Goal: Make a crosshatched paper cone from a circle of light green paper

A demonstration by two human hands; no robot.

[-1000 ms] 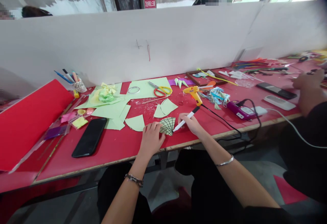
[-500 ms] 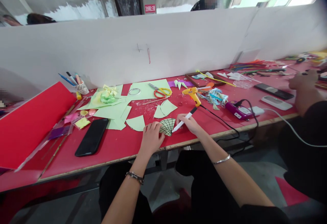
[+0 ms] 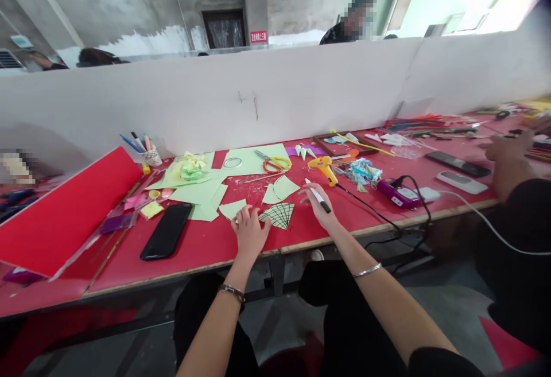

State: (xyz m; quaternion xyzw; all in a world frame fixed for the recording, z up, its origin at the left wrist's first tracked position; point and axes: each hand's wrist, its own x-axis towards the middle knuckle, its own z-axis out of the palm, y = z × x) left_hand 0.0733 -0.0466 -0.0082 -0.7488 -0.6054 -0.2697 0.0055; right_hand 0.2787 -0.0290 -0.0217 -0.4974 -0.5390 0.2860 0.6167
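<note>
A pale green paper fan shape (image 3: 279,215) with black grid lines lies near the table's front edge. Just left of it, my left hand (image 3: 250,229) rests with fingers spread, near a plain green piece (image 3: 232,209). To the right of the fan shape, my right hand (image 3: 317,205) holds a white marker (image 3: 319,198), its black end toward the wrist and its other end pointing away from me. Behind the fan shape lie green pieces with a curved black line (image 3: 282,189).
Scissors (image 3: 275,163) and a yellow glue gun (image 3: 326,169) lie behind my hands. A black phone (image 3: 167,231) and a red board (image 3: 73,210) are on the left. A purple power strip (image 3: 399,193) is on the right, near another person's hand (image 3: 510,150).
My right hand has lifted the marker off the fan shape and turned it around. My left hand has drawn back left from the fan shape. The view has tilted up slightly.
</note>
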